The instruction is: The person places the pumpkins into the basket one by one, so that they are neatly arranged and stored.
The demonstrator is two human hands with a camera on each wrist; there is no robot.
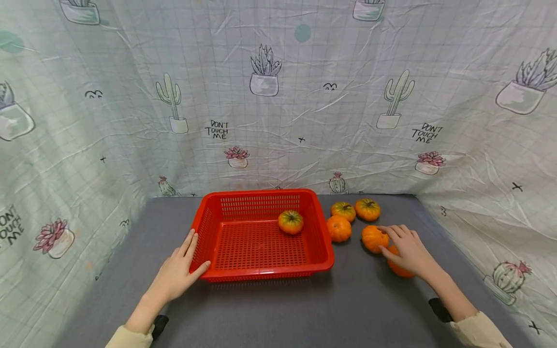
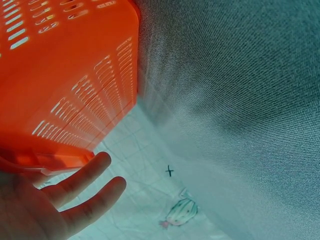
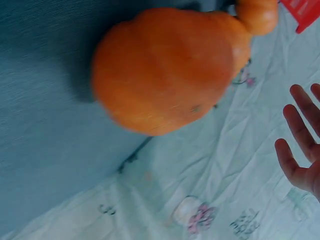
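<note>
A red perforated basket point(image 1: 261, 273) sits mid-table on grey cloth with one green-orange pumpkin point(image 1: 290, 222) inside, near its far right corner. My left hand point(image 1: 184, 263) rests flat against the basket's near left corner, fingers straight; in the left wrist view the fingers point(image 2: 80, 187) lie under the basket's rim point(image 2: 75, 100). Several small orange pumpkins lie right of the basket. My right hand point(image 1: 404, 249) is spread over two of them: its fingertips reach one pumpkin point(image 1: 373, 238), and the palm covers another point(image 1: 399, 268). The right wrist view shows that pumpkin point(image 3: 165, 70) up close and straight fingers point(image 3: 300, 145).
Three more pumpkins point(image 1: 343, 210) point(image 1: 367, 209) point(image 1: 339, 228) sit between the basket and the back wall. Cactus-print cloth point(image 1: 278, 121) encloses the table on three sides. Grey tabletop point(image 1: 283, 314) stretches in front of the basket.
</note>
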